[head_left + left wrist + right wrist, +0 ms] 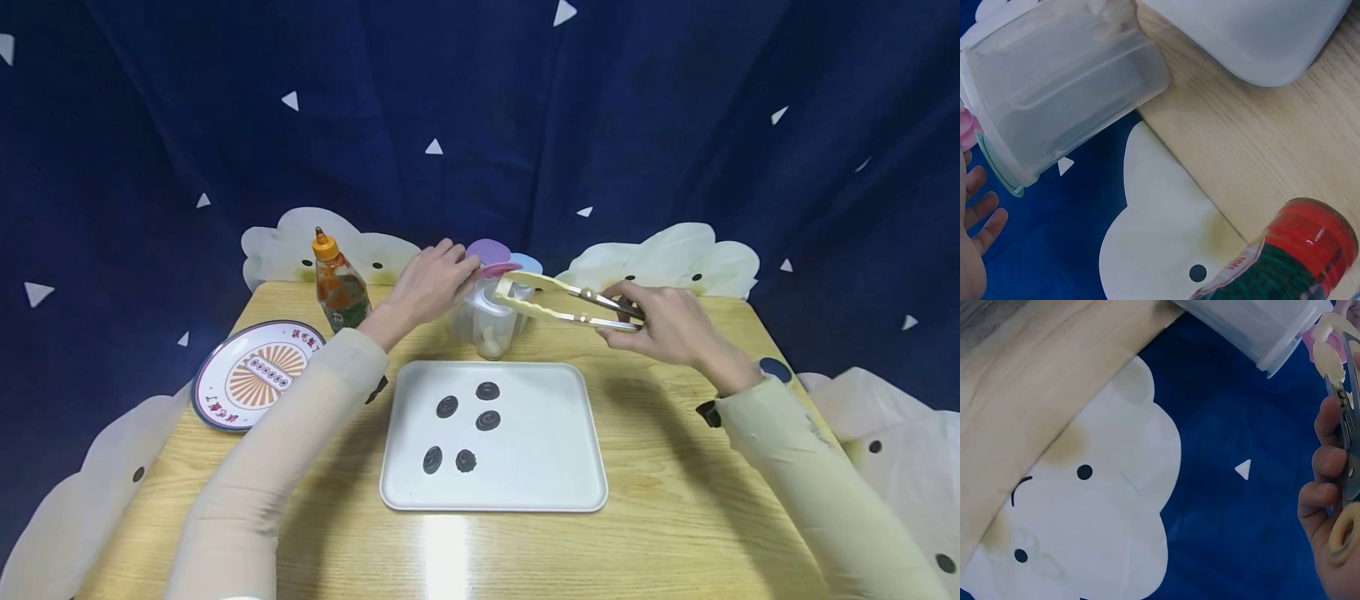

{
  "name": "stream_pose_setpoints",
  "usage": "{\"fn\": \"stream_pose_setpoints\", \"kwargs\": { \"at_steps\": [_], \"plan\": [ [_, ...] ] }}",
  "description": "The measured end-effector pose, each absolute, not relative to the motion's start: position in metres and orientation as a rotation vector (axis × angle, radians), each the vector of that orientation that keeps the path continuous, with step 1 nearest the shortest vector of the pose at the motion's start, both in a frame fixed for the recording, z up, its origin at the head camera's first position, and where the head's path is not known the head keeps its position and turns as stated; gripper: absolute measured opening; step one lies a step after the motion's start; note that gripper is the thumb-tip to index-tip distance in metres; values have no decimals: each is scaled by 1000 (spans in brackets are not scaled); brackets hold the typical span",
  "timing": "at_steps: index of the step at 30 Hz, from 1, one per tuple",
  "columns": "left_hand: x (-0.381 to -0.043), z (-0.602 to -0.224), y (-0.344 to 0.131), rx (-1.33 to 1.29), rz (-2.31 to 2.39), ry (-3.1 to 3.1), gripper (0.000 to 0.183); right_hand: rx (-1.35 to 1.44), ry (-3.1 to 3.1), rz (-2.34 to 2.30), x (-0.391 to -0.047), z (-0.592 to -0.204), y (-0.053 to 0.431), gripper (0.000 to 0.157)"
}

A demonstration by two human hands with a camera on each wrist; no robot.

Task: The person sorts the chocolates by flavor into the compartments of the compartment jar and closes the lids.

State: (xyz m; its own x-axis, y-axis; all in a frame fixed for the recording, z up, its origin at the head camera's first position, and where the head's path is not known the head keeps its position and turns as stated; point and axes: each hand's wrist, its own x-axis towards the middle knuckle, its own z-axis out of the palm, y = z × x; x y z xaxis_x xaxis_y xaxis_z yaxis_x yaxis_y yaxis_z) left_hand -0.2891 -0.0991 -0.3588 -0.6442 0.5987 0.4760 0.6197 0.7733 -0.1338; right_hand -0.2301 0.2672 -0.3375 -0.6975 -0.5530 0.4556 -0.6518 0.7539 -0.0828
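Note:
Behind the tray stands a clear plastic container (491, 325) with colored round lids and a few pale pieces near its bottom. My left hand (438, 279) pinches the edge of its raised pink lid (501, 269); the other fingers hang loosely curved in the left wrist view. A pair of tongs (581, 317) with pale yellow scalloped tips is gripped in my right hand (663, 321). The tips reach left to the container's top, right under the pink lid. Beside the pink lid show a purple lid (489, 251) and a blue lid (527, 262).
In front lies a white tray (540, 450) with several dark swirled chocolate-like pieces (488, 420) on it. A sauce bottle (343, 292) with an orange cap and a patterned plate (217, 392) stand left. Cloud-shaped cutouts (667, 258) line the table's back edge before a blue curtain.

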Motion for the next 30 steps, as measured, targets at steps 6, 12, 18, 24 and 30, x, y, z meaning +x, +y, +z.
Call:
{"fn": "stream_pose_setpoints", "kwargs": {
  "at_steps": [6,12,18,24,30],
  "plan": [
    [-289,-359,-98,-907,-57,-2463,20,893,-2572,358,-233,-340,268,41],
    [-289,-360,-99,-904,-59,-2459,20,868,-2571,357,-226,-341,274,42],
    [-289,-361,-98,-907,-68,-2434,20,804,-2585,349,-212,-346,288,50],
    [-288,-361,-98,-913,-74,-2432,19,714,-2606,352,-201,-356,301,60],
    [-288,-360,-99,-914,-68,-2455,19,600,-2622,365,-192,-370,309,70]
  ]
}}
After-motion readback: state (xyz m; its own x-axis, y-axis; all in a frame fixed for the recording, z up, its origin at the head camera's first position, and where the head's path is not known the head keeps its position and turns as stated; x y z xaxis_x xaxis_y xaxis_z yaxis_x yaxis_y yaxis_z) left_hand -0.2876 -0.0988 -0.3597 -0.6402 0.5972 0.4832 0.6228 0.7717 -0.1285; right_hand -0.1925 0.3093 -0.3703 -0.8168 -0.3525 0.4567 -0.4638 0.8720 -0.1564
